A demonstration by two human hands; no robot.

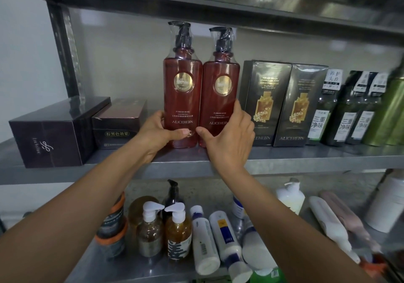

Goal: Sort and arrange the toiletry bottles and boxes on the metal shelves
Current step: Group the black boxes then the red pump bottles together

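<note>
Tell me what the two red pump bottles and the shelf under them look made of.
Left red bottle and right red bottle: probably glossy translucent plastic; highlights run down their sides, and crinkly clear film wraps their tops. Shelf: grey metal, dull sheen with faint reflections.

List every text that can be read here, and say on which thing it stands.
"TURKISH ROSE", "ALICEHEBN": red bottles
"ALICEHEBN": black boxes
"三重净味": green bottles
"棕黑色效果": brown box
Purple box, all small print, lower bottles: too blurred to read.
</note>
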